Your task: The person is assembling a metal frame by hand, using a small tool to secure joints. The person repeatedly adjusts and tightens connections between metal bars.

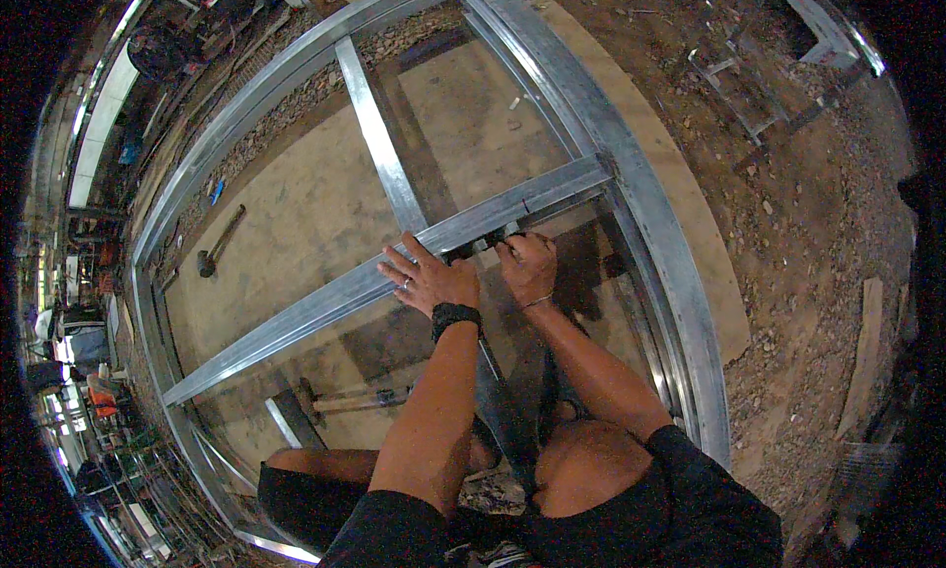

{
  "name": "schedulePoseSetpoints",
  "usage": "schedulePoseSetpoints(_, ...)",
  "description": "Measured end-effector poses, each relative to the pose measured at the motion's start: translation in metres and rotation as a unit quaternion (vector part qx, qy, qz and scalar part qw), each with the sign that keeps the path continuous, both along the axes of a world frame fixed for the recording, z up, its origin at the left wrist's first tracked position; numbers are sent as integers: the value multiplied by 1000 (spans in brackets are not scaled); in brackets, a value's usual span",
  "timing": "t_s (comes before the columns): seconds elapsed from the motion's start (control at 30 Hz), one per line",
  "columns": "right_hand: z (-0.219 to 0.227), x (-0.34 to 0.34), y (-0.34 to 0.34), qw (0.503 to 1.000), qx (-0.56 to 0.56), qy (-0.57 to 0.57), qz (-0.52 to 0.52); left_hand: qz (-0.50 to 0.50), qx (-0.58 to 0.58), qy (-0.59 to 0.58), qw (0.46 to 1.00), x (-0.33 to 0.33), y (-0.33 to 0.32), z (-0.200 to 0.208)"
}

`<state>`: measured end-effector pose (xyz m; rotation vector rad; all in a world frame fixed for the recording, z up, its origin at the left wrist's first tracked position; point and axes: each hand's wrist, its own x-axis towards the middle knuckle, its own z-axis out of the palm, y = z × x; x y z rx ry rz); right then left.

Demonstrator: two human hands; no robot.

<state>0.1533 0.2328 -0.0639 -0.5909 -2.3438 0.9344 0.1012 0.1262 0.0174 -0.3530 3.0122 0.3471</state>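
Note:
A long galvanised metal bar [335,299] crosses a large metal frame [641,203] lying low in front of me. My left hand [431,280] rests on this crossbar, its fingers spread over the top face near the joint with a shorter metal strut [377,134]. It wears a ring and a dark wristband. Beside it, my right hand [528,268] is closed, knuckles up, at the near side of the bar. Its fingertips are at a small dark and metallic piece [500,237], largely hidden, whose kind I cannot tell.
Inside the frame lie a hammer-like tool [219,243], a small blue object [217,193] and another long-handled tool [350,400]. Brown sheets lie underneath. Dirt ground [788,272] and a metal stand [744,105] are right; cluttered gear [99,400] lines the left.

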Motion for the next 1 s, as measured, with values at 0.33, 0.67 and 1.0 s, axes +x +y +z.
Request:
schedulePoseSetpoints(0.33, 4, 1, 9, 999, 6, 4, -44, -3, -9, -4, 1000, 0, 0, -1)
schedulePoseSetpoints(0.67, -2, 5, 95, 973, -78, -31, -216, -5, 4, -8, 1000, 1, 0, 0)
schedulePoseSetpoints(1.0, -2, 2, 112, 957, -48, 0, -287, 2, 0, -10, 1000, 0, -1, -2)
